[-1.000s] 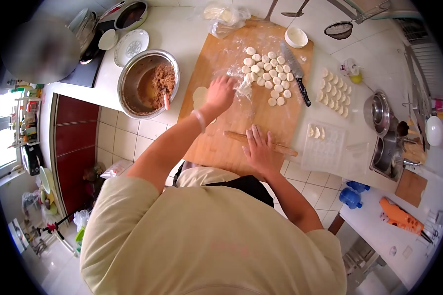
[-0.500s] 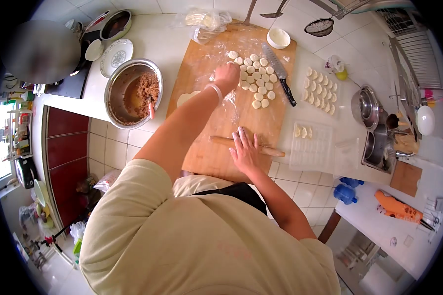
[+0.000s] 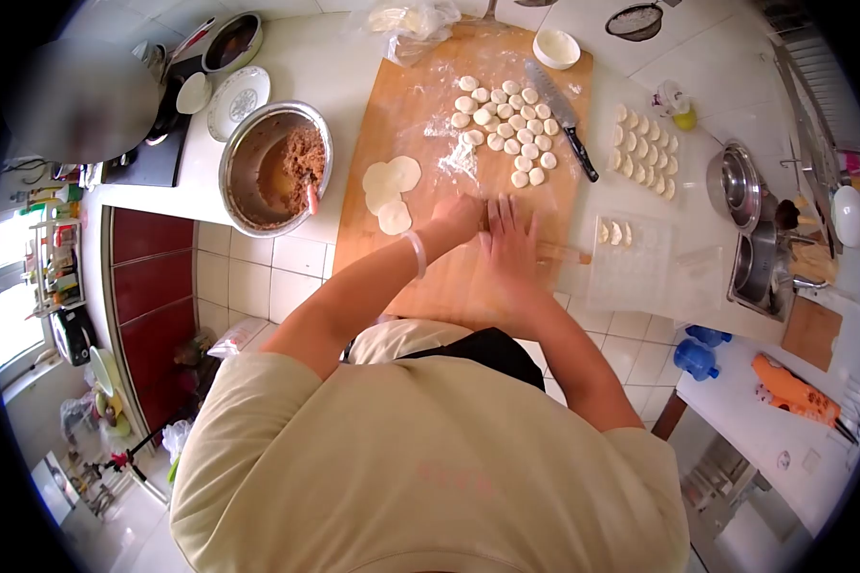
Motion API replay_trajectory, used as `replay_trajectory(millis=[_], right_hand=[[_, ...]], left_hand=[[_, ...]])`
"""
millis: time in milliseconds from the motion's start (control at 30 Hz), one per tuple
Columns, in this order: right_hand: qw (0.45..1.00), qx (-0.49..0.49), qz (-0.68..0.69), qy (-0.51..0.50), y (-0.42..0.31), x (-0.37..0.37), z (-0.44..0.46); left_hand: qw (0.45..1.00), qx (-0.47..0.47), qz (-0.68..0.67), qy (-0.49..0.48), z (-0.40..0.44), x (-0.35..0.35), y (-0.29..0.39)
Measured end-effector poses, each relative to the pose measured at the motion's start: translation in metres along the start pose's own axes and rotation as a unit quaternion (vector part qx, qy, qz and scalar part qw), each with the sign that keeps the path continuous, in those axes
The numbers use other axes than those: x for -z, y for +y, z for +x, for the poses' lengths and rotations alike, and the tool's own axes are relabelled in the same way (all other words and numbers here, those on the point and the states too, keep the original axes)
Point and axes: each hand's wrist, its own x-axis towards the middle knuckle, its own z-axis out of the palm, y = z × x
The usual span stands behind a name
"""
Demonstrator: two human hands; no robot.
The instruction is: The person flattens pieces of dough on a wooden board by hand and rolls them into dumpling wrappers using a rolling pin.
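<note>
On the floured wooden board [image 3: 430, 286], my left hand [image 3: 462, 218] is closed beside my right hand; what its fingers hold is hidden. My right hand [image 3: 510, 229], slightly blurred, lies palm down with fingers stretched out over the rolling pin [image 3: 566, 253], whose right end shows. Several flat round dough wrappers [image 3: 394, 216] lie partly overlapping to the left of my hands. Small dough pieces [image 3: 512, 146] are spread farther back, beside loose flour [image 3: 459, 159].
A knife [image 3: 566, 119] lies right of the dough pieces, near a white bowl [image 3: 556, 48]. Left of the board stands a metal bowl of filling [image 3: 303, 155]. Folded dumplings [image 3: 644, 153] and a clear tray [image 3: 631, 272] with several more are on the right.
My left hand has come back from the dough pieces to beside my right hand, uncovering the wrappers. My right hand has shifted over the rolling pin. The camera view has also shifted.
</note>
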Motion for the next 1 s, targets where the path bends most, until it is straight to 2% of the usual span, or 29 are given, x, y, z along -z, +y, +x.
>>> replay_trajectory(millis=[67, 133, 200, 300, 367, 400, 467, 567, 600, 667, 700, 733, 767, 800, 867, 900, 967, 1000], right_hand=[[1.000, 0.014, -0.024, 0.011, 0.005, -0.004, 0.017], [0.998, -0.007, -0.059, 0.020, 0.009, -0.008, 0.029], [0.999, 0.000, -0.047, 0.003, 0.005, -0.009, 0.009], [1.000, 0.009, -0.002, -0.028, -0.008, -0.006, -0.040], [0.998, 0.011, 0.035, -0.044, -0.009, -0.009, -0.042], [0.999, 0.001, 0.001, -0.032, -0.008, -0.004, -0.020], [0.999, -0.008, -0.031, -0.014, -0.007, -0.006, 0.005], [0.998, -0.011, -0.058, 0.020, 0.000, -0.016, 0.012], [1.000, 0.001, -0.013, 0.013, -0.004, -0.016, -0.006], [0.999, 0.013, 0.030, 0.005, -0.007, -0.010, -0.031], [0.997, 0.022, 0.071, -0.007, -0.007, -0.007, -0.042], [0.993, 0.030, 0.112, -0.019, -0.006, -0.005, -0.047], [0.993, 0.028, 0.111, -0.020, -0.005, -0.005, -0.048], [0.994, 0.029, 0.105, -0.018, -0.003, -0.007, -0.049], [0.995, 0.028, 0.094, -0.015, 0.003, -0.004, -0.051], [0.997, 0.028, 0.072, -0.031, 0.006, -0.002, -0.053], [0.997, 0.024, 0.052, -0.049, 0.006, 0.000, -0.058], [0.997, 0.011, 0.060, -0.042, 0.004, 0.002, -0.055]], left_hand=[[0.999, 0.016, -0.004, -0.036, 0.003, 0.018, 0.011], [1.000, 0.010, -0.011, -0.019, 0.012, 0.012, 0.006], [1.000, -0.002, -0.014, -0.003, 0.015, 0.005, -0.003], [0.999, 0.034, -0.038, 0.015, 0.007, 0.000, -0.025], [0.999, -0.040, 0.010, -0.035, -0.001, -0.001, -0.029], [0.999, -0.036, 0.009, -0.037, 0.002, -0.009, -0.030], [1.000, -0.010, -0.004, -0.003, 0.019, -0.026, -0.031], [0.999, -0.025, -0.011, 0.036, 0.015, -0.019, -0.023], [0.999, -0.025, -0.011, 0.038, 0.013, -0.020, -0.026], [0.992, -0.033, -0.099, 0.075, 0.008, -0.022, -0.041], [0.992, -0.034, -0.099, 0.075, 0.012, -0.015, -0.049], [0.990, -0.007, -0.079, 0.120, 0.025, -0.003, -0.060], [0.984, 0.020, -0.061, 0.165, 0.036, 0.008, -0.066], [0.984, 0.019, -0.062, 0.165, 0.047, 0.013, -0.070], [0.967, -0.040, -0.109, 0.227, 0.064, 0.019, -0.071], [0.967, -0.044, -0.111, 0.226, 0.062, 0.015, -0.062], [0.989, -0.089, -0.022, 0.115, 0.041, -0.006, -0.036], [0.992, -0.085, -0.035, 0.082, 0.026, -0.015, -0.028]])
